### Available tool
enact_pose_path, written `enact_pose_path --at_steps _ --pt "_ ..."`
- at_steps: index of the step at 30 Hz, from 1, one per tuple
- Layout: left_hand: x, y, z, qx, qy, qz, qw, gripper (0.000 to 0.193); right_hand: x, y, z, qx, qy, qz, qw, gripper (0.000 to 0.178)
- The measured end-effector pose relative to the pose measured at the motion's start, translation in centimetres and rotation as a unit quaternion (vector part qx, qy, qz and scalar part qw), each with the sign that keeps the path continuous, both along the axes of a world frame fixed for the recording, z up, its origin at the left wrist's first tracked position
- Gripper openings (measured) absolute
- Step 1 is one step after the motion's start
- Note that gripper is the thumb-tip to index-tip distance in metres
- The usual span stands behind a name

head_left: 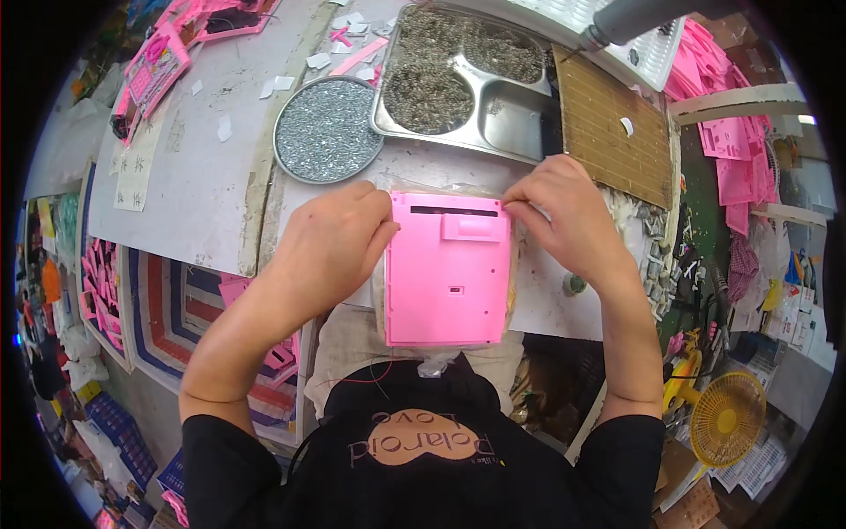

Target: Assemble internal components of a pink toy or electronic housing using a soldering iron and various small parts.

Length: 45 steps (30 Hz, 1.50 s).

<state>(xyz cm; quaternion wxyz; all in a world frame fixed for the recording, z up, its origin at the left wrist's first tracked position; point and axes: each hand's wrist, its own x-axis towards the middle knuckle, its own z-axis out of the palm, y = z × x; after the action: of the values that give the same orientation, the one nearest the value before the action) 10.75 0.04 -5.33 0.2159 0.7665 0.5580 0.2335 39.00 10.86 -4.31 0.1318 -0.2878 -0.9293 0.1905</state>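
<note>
A flat pink plastic housing (441, 291) lies at the table's front edge, with a dark slot along its far side, a raised block below it and several small holes. It rests on a tan, clear-wrapped layer that shows around its edges. My left hand (339, 234) is closed in a pinch at the housing's far left corner. At the far right corner, the thumb and index finger of my right hand (564, 216) are pressed together. Whatever either pinch holds is too small to make out.
Beyond the housing stand a round dish (280, 145) of silver screws and a steel compartment tray (515, 119) with small brownish metal parts. A grey powered screwdriver (626, 22) hangs over a brown ribbed board (617, 132). At lower right is a yellow fan (727, 419).
</note>
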Motion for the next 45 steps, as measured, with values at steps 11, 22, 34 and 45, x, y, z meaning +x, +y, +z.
enact_pose_path --at_steps 11,22,34,45 --pt "1.2 0.3 0.9 -0.020 0.138 -0.028 0.990 0.014 -2.9 1.4 1.3 0.113 -0.132 0.090 0.981 0.006" --pt "-2.0 3.4 1.2 -0.198 0.023 -0.017 0.980 0.019 -1.4 2.5 1.4 -0.038 -0.068 0.014 0.997 0.012" --pt "-7.1 4.4 -4.3 0.058 0.081 0.195 0.976 0.011 0.8 -8.6 -5.4 0.014 0.247 -0.124 0.961 0.018" --pt "7.3 -3.4 -1.2 0.124 -0.041 -0.149 0.980 0.020 1.5 -6.7 -4.5 0.127 0.208 0.017 0.970 0.025"
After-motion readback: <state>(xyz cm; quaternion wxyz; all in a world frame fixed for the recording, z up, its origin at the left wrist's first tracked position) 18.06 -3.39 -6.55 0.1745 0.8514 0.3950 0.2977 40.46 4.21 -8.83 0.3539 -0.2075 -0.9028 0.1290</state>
